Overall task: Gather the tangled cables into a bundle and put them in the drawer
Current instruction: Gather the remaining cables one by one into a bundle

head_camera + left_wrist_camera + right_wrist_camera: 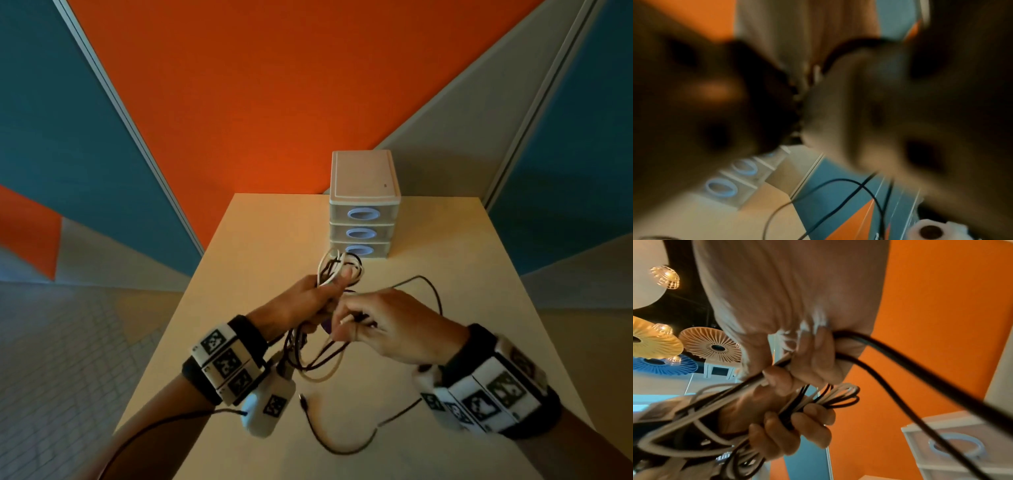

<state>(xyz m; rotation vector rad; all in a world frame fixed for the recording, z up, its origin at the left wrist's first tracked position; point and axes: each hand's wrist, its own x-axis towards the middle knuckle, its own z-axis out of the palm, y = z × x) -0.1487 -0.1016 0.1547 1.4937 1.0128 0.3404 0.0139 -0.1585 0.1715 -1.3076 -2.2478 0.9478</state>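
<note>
My left hand (327, 291) grips a bundle of black and white cables (337, 269) above the middle of the table, and loops stick out past its fingers. Just to its right, my right hand (346, 327) pinches a black cable (430, 286) that arcs out and back to the bundle. In the right wrist view the right hand's fingers (816, 353) curl round that black cable (900, 363), with the left hand (793, 426) below clasping the bundle (830, 400). A loose black cable end (342, 447) trails on the table near me. The left wrist view is blurred.
A small three-drawer unit (364, 205) stands at the back of the cream table (239, 257), all its drawers closed; it also shows as the drawer unit (953, 447) and drawer unit (735, 177). Orange and teal wall panels rise behind. The floor drops off left of the table.
</note>
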